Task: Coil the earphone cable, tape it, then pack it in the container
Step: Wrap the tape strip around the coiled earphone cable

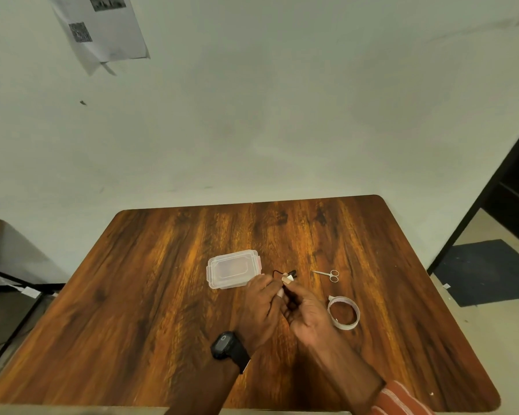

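Observation:
Both my hands meet over the middle of the wooden table. My left hand and my right hand pinch the coiled black earphone cable between their fingertips; its black ends stick out beyond the fingers. A small piece of white tape sits on the bundle at my fingertips. The clear plastic container lies just left of the hands with its lid on. Most of the coil is hidden by my fingers.
Small metal scissors lie to the right of the cable. A roll of white tape rests right of my right hand. A black watch is on my left wrist. The wall stands behind the table's far edge.

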